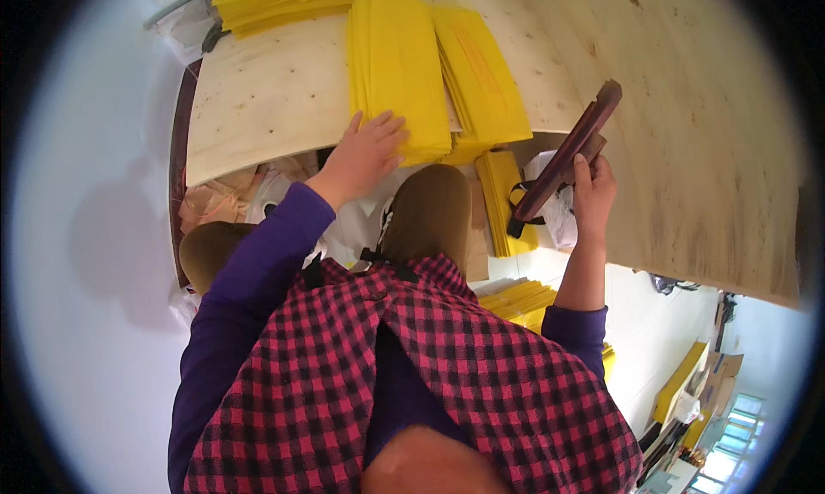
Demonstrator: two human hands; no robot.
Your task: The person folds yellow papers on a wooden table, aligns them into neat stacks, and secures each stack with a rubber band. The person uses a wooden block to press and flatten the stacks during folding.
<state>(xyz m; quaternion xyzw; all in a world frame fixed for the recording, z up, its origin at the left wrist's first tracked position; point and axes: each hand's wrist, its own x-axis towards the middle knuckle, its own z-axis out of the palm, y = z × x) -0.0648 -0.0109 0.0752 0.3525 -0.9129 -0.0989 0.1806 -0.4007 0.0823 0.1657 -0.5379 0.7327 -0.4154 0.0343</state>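
My left hand lies with fingers stretched and apart on the near left edge of a stack of flat yellow sheets or bags. A second yellow stack, with faint print on it, leans close against the first one's right side. In my right hand is a long dark reddish-brown wooden bar with a small block handle. The thumb and fingers close round the block. The bar is tilted, raised near the table's front edge, and apart from the yellow stacks.
The plywood table bears another yellow pile at the far left. Below its edge stand more yellow bundles, a white plastic bag and brown paper. Further yellow sheets lie low beside me. A wall rises at left.
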